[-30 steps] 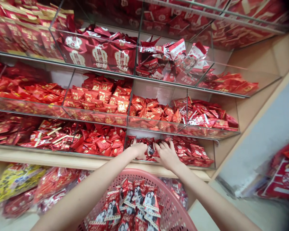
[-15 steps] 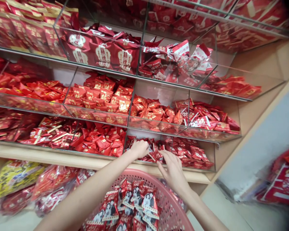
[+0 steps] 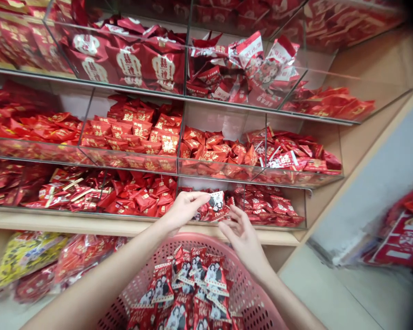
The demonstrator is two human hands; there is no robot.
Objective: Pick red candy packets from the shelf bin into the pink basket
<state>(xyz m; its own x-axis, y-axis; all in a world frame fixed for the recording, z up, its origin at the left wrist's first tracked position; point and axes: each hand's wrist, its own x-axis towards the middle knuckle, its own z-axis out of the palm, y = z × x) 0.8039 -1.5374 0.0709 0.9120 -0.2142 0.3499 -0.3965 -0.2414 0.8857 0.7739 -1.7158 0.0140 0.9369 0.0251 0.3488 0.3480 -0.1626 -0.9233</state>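
My left hand (image 3: pixel 186 208) pinches a small red snack packet (image 3: pixel 216 201) printed with black-and-white figures, held up at the front of a bottom-shelf compartment. To its right, my right hand (image 3: pixel 245 236) has its fingers curled loosely and apart from the thumb. Its fingertips are close to the held packet, and nothing is plainly gripped in them. Below both hands, a pink perforated plastic basket (image 3: pixel 258 279) contains many similar packets (image 3: pixel 192 284). More small packets lie in the compartment behind my hands, partly hidden by them.
Clear-walled compartments of red packets (image 3: pixel 131 133) fill the shelf unit. Its wooden bottom edge (image 3: pixel 72 223) runs just above the basket. Bagged goods, including a yellow bag (image 3: pixel 27 256), lie below at left. A red-and-white package (image 3: pixel 402 238) stands by the right wall.
My left hand has drawn back from the compartment and turned, with a packet now visible in its fingers. My right hand has shifted slightly, its fingers more curled. The camera view has shifted a little.
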